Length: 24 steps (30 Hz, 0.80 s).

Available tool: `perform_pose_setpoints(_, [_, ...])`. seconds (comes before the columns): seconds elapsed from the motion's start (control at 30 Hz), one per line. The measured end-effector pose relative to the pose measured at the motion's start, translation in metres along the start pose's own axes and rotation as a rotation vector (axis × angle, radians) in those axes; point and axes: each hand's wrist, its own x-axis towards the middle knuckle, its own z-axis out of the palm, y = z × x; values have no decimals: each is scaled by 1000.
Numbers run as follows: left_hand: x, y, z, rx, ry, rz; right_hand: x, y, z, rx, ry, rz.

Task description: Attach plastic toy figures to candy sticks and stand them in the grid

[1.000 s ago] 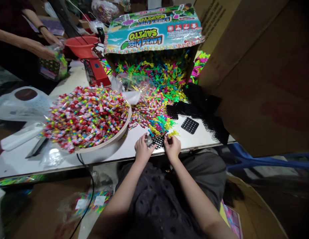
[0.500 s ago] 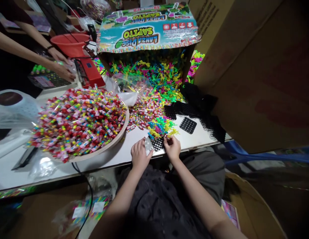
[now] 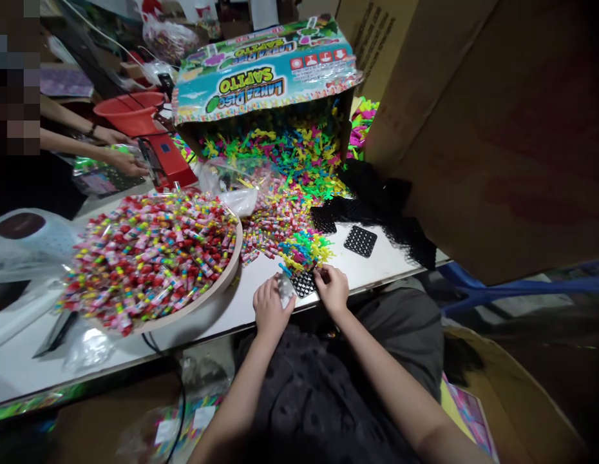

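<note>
Near the table's front edge, my left hand [image 3: 272, 304] is closed with its fingers and thumb around a small clear plastic piece [image 3: 285, 291], perhaps a bag. Touching its right side is a black square tray with a grid of holes [image 3: 303, 284]. The thumb and fingertips of my right hand [image 3: 333, 291] pinch the right edge of that tray. Just behind the tray lies a small heap of colourful plastic figures [image 3: 306, 249]. Another black grid tray [image 3: 360, 241] lies flat on the table, to the right and farther back.
A wide basin [image 3: 237, 248] heaped with wrapped candies stands at left. An open printed carton [image 3: 265, 80] spills plastic figures behind. Black trays [image 3: 377, 200] are piled at right beside a tall cardboard box [image 3: 473, 142]. A co-worker's hands [image 3: 128, 158] are near a red scale [image 3: 171, 161].
My view has shifted slightly, so the carton and basin appear lower. My hands keep nearly the same hold on the plastic piece and tray. The co-worker's hands have moved a little.
</note>
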Motion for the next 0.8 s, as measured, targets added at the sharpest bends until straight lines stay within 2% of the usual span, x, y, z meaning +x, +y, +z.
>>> perform_pose_setpoints(0.33, [1, -1, 2, 44, 0, 25, -1, -2, -2, 61, 22, 57])
perform_pose_setpoints(0.8, [0, -2, 4, 55, 29, 56, 6, -3, -8, 181, -58, 121])
